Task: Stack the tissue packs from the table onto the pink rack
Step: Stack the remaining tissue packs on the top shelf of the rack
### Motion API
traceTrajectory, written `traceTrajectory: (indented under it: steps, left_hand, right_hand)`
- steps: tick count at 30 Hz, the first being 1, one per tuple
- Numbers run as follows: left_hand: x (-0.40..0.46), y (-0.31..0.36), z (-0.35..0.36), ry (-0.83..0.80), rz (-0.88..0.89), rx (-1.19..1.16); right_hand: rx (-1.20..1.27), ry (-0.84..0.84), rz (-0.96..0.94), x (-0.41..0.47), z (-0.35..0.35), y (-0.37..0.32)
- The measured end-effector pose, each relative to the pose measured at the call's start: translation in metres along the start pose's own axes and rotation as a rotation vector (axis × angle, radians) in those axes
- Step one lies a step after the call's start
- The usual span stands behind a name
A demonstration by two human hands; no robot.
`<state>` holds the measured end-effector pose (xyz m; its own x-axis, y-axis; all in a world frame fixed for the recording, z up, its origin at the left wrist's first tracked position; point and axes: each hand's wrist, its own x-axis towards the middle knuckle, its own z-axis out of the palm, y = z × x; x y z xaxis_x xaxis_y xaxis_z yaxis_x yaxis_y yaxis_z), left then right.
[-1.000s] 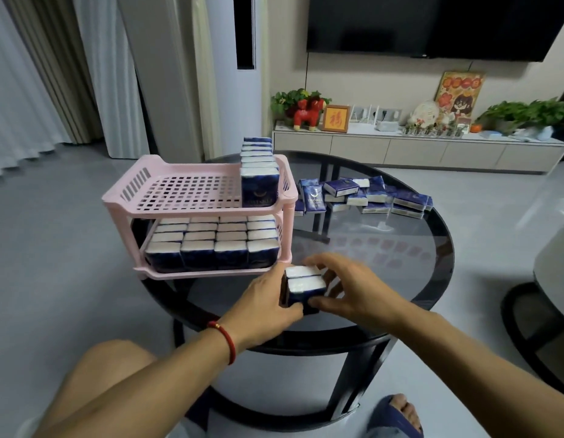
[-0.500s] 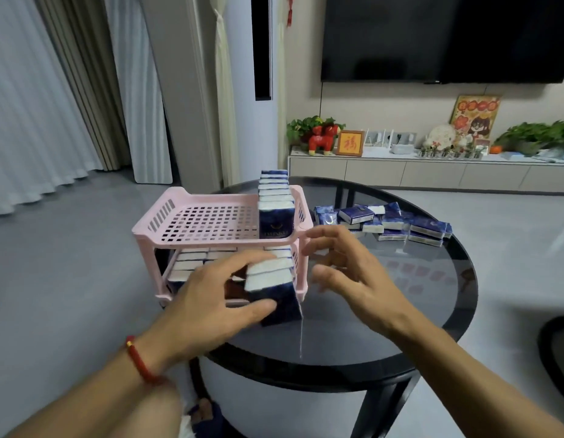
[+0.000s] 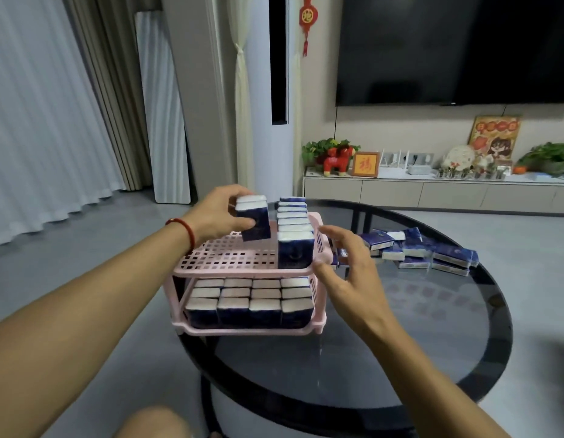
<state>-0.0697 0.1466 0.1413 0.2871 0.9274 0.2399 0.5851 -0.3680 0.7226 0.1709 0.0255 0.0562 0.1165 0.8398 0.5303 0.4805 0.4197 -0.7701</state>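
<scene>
The pink two-tier rack (image 3: 230,259) stands on the left part of the round dark glass table (image 3: 432,343). Its lower shelf is packed with upright blue-and-white tissue packs (image 3: 249,303). A single row of packs (image 3: 294,229) stands along the right side of the top shelf. My left hand (image 3: 217,216) grips a small stack of tissue packs (image 3: 253,221) upright above the top shelf, just left of that row. My right hand (image 3: 347,270) hovers empty, fingers spread, beside the rack's right front corner. Loose packs (image 3: 416,248) lie in a pile on the table's far side.
A long TV cabinet (image 3: 432,191) with plants and ornaments stands against the back wall under a dark screen. Curtains hang at the left. My knee (image 3: 148,422) shows below the table's near edge.
My left hand has lifted the packs from the table's near edge up over the rack's top shelf. My right hand let go of them and now hangs open beside the rack.
</scene>
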Motion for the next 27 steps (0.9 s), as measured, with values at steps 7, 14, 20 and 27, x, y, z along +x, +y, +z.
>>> traceTrajectory:
  steps: [7,14,20,27]
  left_hand:
    - [0.03,-0.009,0.024,-0.049,0.014,0.053]
    - [0.035,-0.006,0.022,-0.158,0.045,0.181]
    - [0.036,-0.003,0.023,-0.161,0.05,0.204]
    - [0.036,-0.008,0.023,-0.172,-0.003,0.176]
  right_hand:
    - [0.03,-0.025,0.026,0.002,0.007,0.009]
    - [0.153,-0.029,0.095,0.004,0.009,0.008]
    - [0.154,-0.039,0.094,0.004,0.009,0.008]
    - [0.171,-0.044,0.093,0.002,0.005,0.005]
